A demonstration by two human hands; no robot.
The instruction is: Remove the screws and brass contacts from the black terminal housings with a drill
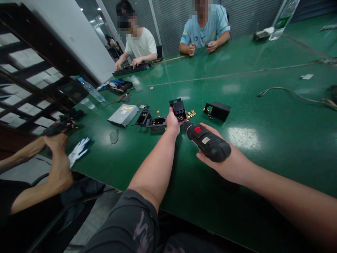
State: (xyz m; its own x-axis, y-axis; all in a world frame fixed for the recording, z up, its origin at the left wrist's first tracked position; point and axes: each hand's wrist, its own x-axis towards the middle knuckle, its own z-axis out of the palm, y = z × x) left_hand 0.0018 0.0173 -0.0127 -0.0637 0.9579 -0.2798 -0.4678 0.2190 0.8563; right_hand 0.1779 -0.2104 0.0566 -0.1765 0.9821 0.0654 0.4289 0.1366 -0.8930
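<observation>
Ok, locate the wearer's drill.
In the head view, the drill is right of centre in the right hand, its nose by the black block in the left hand.

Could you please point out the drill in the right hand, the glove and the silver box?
Drill [210,144]: head view, on its black housing.
Glove [76,153]: head view, on its white part.
Silver box [123,114]: head view, on its top.

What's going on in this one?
The left hand holds a black plastic part at the green table. The right hand grips a power drill, its front end toward that part; whether the tip touches it is hidden. Gold-coloured metal pieces lie just right of the part, with a black housing farther right. Nearby, a co-worker at the left holds a dark tool.
</observation>
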